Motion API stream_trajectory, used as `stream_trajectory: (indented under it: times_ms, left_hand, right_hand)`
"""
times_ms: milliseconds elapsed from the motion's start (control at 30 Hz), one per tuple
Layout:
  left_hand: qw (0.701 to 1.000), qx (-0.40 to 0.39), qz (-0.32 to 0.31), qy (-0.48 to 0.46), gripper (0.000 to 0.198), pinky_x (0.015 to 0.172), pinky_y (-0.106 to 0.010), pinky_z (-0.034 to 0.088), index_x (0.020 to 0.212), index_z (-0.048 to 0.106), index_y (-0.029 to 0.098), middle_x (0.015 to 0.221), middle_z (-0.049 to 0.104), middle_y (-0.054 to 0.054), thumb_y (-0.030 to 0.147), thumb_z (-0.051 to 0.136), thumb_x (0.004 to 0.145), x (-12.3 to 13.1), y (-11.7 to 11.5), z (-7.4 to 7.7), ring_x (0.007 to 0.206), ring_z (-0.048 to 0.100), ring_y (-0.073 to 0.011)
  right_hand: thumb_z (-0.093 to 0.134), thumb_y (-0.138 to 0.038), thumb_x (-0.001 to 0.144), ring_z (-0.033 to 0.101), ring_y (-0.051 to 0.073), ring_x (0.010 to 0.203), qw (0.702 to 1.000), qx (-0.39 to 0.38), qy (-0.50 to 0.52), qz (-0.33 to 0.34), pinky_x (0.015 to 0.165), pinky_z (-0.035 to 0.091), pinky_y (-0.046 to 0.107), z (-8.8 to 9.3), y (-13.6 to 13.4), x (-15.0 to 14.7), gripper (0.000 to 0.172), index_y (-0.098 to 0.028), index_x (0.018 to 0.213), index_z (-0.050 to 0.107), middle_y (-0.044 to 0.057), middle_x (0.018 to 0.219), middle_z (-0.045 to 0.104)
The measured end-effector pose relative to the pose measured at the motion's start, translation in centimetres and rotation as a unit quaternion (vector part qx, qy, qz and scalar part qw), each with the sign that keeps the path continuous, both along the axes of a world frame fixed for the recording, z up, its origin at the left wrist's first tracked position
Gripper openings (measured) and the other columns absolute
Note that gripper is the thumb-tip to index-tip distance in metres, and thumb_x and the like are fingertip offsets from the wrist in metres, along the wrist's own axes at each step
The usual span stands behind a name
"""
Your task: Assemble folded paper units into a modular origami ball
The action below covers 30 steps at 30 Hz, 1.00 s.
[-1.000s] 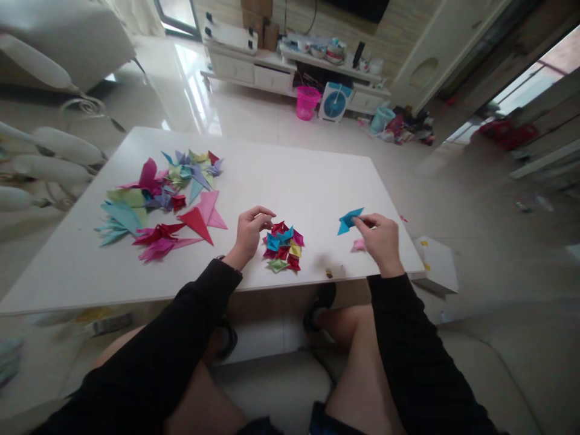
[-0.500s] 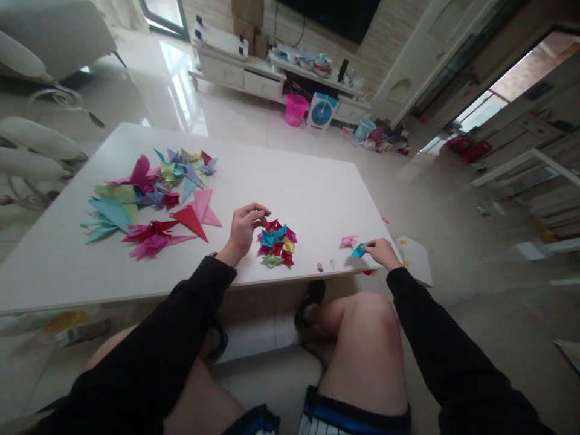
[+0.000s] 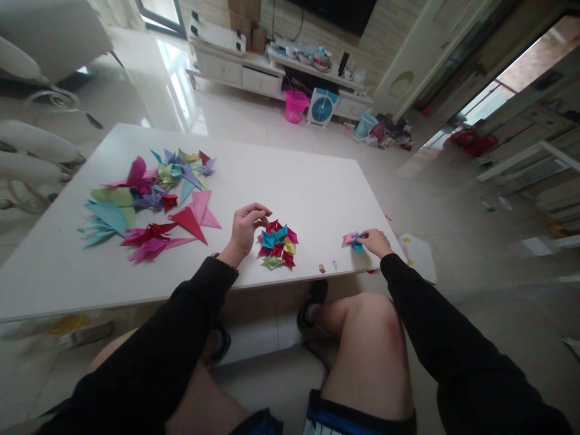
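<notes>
My right hand (image 3: pixel 375 242) pinches a small blue folded-paper piece (image 3: pixel 357 246) near the table's right end. The blue piece sits against a pink folded-paper piece (image 3: pixel 349 238), partly overlapping it in view. My left hand (image 3: pixel 247 231) hovers at the left edge of a cluster of small folded-paper pieces (image 3: pixel 277 248) in red, blue, yellow, green and magenta. Its fingers are bent and apart from the thumb, with nothing visible between them. Farther left on the white table (image 3: pixel 299 181) lies a spread of larger origami (image 3: pixel 109 217) in pink, red, teal, green and purple.
Two tiny stickers or charms (image 3: pixel 321 267) lie by the table's near edge. Beyond the table are a pink basket (image 3: pixel 296 107), a blue-and-white fan (image 3: pixel 322 107) and a low TV cabinet (image 3: pixel 260 83). White chairs (image 3: pixel 34 142) stand at the left.
My right hand has moved slightly left with the blue paper piece, bringing it up against the pink one. My left hand has stayed in place.
</notes>
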<state>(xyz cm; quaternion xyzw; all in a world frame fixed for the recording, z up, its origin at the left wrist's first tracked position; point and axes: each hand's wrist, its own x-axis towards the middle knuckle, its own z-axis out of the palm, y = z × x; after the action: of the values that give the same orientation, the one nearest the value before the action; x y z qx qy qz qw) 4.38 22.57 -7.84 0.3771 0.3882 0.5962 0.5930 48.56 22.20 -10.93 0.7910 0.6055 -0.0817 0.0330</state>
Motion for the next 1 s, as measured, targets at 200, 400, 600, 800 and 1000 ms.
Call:
stream_trajectory:
  times_ms: [200, 400, 600, 800, 1000]
  left_hand:
    - [1.0, -0.003, -0.005, 0.008, 0.014, 0.057, -0.024, 0.044, 0.069, 0.069, 0.015, 0.071, 0.064, -0.002, 0.028, 0.064, 0.066, 0.1, -0.1, -0.2, 0.057, 0.056, -0.011]
    - [1.0, -0.01, -0.007, 0.028, 0.015, 0.057, -0.025, 0.045, 0.071, 0.068, 0.015, 0.071, 0.063, -0.002, 0.029, 0.066, 0.066, 0.1, -0.3, -0.2, 0.058, 0.056, -0.0113]
    - [0.993, -0.026, -0.009, 0.113, 0.02, 0.059, -0.026, 0.045, 0.083, 0.065, 0.017, 0.07, 0.06, 0.0, 0.025, 0.062, 0.065, 0.3, -0.6, -0.3, 0.058, 0.056, -0.0128]
    - [0.955, -0.119, 0.043, 0.27, 0.036, 0.074, -0.033, 0.048, 0.108, 0.053, 0.019, 0.09, 0.062, -0.005, 0.024, 0.06, 0.073, -1.3, 0.5, -2.3, 0.081, 0.066, -0.0209]
    - [0.816, -0.218, 0.105, 0.526, 0.061, 0.105, -0.057, 0.035, 0.129, 0.048, 0.012, 0.14, 0.046, -0.03, 0.041, 0.067, 0.079, -7.4, 1.3, -2.5, 0.137, 0.041, -0.0478]
  right_hand:
    - [0.072, -0.034, 0.075, 0.068, 0.022, 0.088, 1.0, 0.006, 0.012, -0.006, 0.069, 0.041, 0.027, 0.8, -0.7, 0.5, 0.04, -0.018, 0.111, 0.076, 0.009, 0.095, 0.077]
    - [0.064, -0.024, 0.078, 0.065, 0.02, 0.082, 0.998, 0.055, 0.025, 0.003, 0.071, 0.042, 0.028, 2.5, -2.1, 0.6, 0.037, -0.019, 0.115, 0.07, 0.007, 0.09, 0.075]
    - [0.065, -0.033, 0.08, 0.062, 0.018, 0.067, 0.97, 0.157, 0.175, 0.062, 0.065, 0.046, 0.03, 6.9, -3.6, -7.2, 0.043, -0.019, 0.12, 0.065, 0.006, 0.091, 0.072]
    - [0.061, -0.036, 0.086, 0.06, 0.015, 0.063, 0.884, 0.275, 0.356, 0.126, 0.059, 0.049, 0.029, 7.5, -2.6, -18.4, 0.039, -0.02, 0.121, 0.06, 0.004, 0.092, 0.068]
    - [0.055, -0.029, 0.086, 0.058, 0.014, 0.062, 0.891, 0.254, 0.33, 0.18, 0.064, 0.048, 0.03, 2.2, -0.5, -22.9, 0.034, -0.018, 0.117, 0.061, 0.004, 0.092, 0.067]
